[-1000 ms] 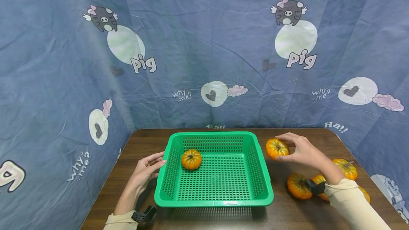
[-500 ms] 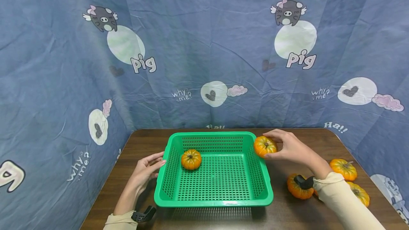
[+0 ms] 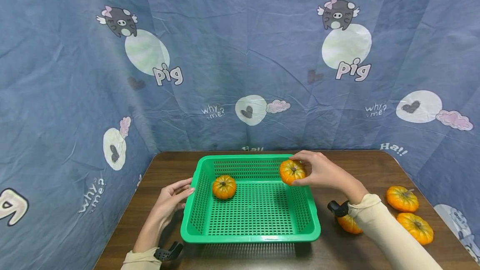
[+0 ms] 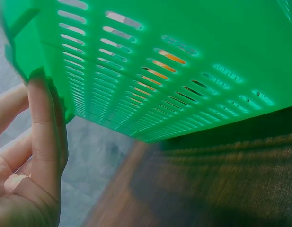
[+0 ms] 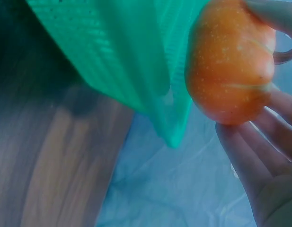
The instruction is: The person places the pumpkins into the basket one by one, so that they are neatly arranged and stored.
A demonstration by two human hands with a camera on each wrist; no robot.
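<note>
My right hand grips a small orange pumpkin over the right rear part of a green plastic basket. In the right wrist view the fingertips and thumb are set around the pumpkin, above the basket's rim. At the basket's left side, my left hand holds the rim, thumb on top and fingers along the outside. The left wrist view shows the fingers up against the rim beside the slotted wall. A second pumpkin sits inside the basket, toward the back left.
More pumpkins lie on the dark wooden table to the right: one near the right edge, another in front of it, and one partly hidden by the right wrist. A blue printed cloth hangs behind and at the sides.
The right hand has carried its pumpkin leftward, from right of the basket across the rim to over the inside. The left hand and the basket have stayed in place.
</note>
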